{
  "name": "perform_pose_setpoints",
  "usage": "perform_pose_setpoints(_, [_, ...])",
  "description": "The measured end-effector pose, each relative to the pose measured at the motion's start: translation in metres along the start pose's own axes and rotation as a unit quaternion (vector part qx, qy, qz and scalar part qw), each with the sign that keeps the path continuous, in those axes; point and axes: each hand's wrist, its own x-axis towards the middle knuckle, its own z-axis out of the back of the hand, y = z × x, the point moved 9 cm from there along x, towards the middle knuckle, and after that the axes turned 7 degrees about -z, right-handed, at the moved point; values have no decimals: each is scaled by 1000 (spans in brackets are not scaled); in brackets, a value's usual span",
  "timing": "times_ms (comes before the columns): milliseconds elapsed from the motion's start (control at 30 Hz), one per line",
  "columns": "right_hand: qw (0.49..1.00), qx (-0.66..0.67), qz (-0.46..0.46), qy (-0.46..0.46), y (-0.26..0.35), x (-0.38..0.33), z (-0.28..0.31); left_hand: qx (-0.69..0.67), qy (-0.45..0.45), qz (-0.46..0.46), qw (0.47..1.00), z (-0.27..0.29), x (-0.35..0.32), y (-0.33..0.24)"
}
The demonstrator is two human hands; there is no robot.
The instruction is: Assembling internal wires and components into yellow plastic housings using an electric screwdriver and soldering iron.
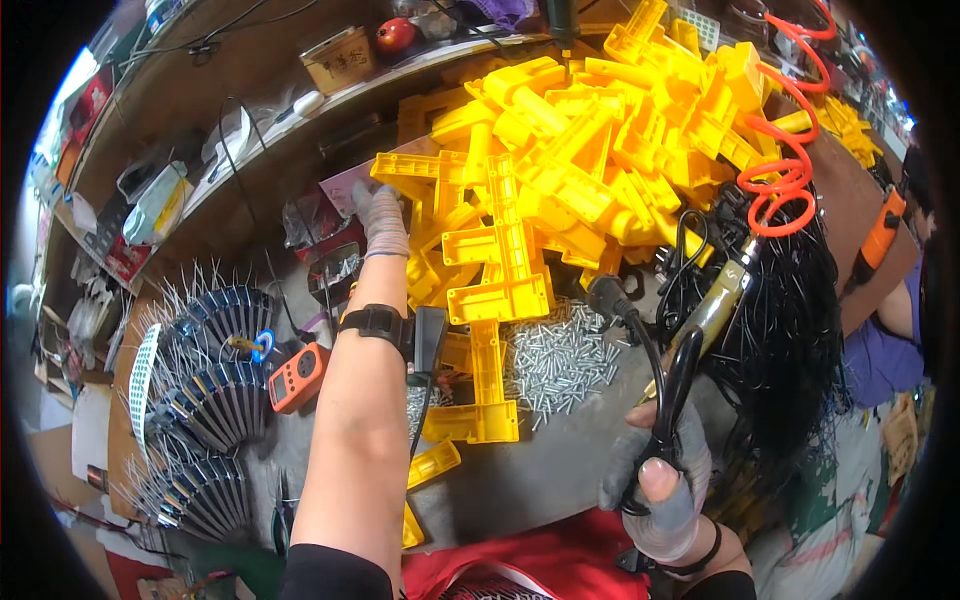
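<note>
Cable (664,425) partly hidden in right hand (670,500)

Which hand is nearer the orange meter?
Left. The left hand is beyond and right of the orange meter; the right hand is farther off, well to its right.

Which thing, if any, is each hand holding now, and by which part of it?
Right hand: a black cable, gripped by its cord, not by the plug. Left hand: any hold cannot be told.
</note>
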Motion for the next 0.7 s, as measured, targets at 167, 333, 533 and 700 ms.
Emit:
perform_pose_setpoints(167, [1000, -4, -10, -2, -2, 2, 1, -111, 61, 70, 990, -17, -6, 19])
perform_pose_setpoints(333, [1000, -9, -15, 15, -2, 4, -5, 104, 110, 58, 987, -41, -1, 15])
perform_pose_setpoints(533, [1000, 12, -17, -6, 0, 6, -1, 303, 240, -246, 889, -86, -5, 7])
perform_pose_setpoints(700, [1000, -11, -6, -15, 1, 7, 5, 390, 244, -229, 858, -90, -13, 4])
